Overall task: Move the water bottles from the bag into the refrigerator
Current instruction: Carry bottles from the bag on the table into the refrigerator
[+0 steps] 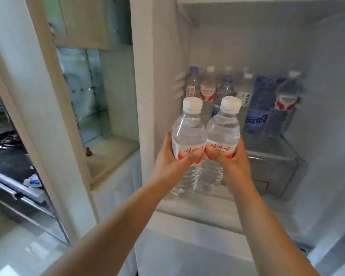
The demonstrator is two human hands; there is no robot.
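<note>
Left hand [172, 156] grips left bottle [187, 136]; right hand [232, 158] grips right bottle [222, 134] | upright, touching; likely for joint shelving | stocked bottles [245, 92] beyond hands

I've got one bottle in my left hand [173, 156] and one in my right hand [230, 159], left bottle [187, 134] and right bottle [223, 132] side by side and touching, upright, right in front of the open fridge [317, 96]. Behind them, a cluster of bottles [245, 92] stands on the shelf [271, 144]. A drawer [275, 172] sits under it. Cabinet nook [112, 148] is off to my left.
</note>
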